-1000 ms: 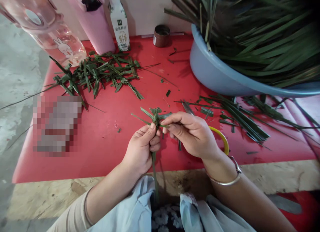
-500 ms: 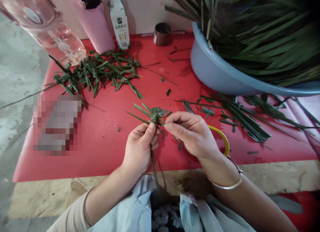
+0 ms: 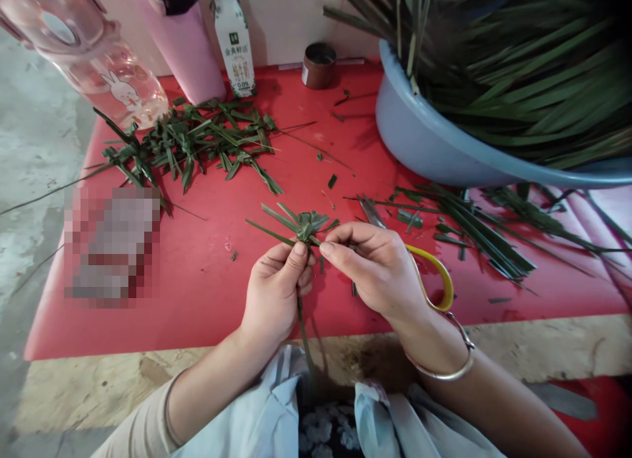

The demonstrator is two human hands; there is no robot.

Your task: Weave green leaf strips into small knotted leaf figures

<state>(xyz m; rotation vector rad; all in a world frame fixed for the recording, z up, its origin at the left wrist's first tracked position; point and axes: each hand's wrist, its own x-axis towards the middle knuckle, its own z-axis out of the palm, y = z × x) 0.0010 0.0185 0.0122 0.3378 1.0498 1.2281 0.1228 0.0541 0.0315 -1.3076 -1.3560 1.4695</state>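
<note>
Leaves fill the big blue basin (image 3: pixel 419 149) at the far right of the red worktop (image 3: pixel 207 280), and I think that is the biggest thing that could cause trouble, because the long leaves hang over its rim and a bump from an elbow could tip some down onto the work. Next in size is the clear bottle with the rabbit (image 3: pixel 106 83) at the far left, leaning over a pile of cut leaf bits (image 3: pixel 197 142); it looks well apart from the hands, so I am not very worried about it. Closer in, loose long leaves (image 3: pixel 474 234) lie to the right, and yellow-handled scissors (image 3: pixel 434 280) rest just under my right wrist. If that wrist drops, it could press on the scissors or push them off the edge. Now the small part. My left hand (image 3: pixel 276 293) is closed around the stem of a little woven leaf knot (image 3: pixel 306 226), pinching it just below the folds and holding it up above the worktop near the front edge. My right hand (image 3: pixel 375 267) pinches one thin strip at the knot's right side with thumb and first finger. I think a hard pull could tear that strip, and a loose pinch on the left could let the folds spring open.
</note>
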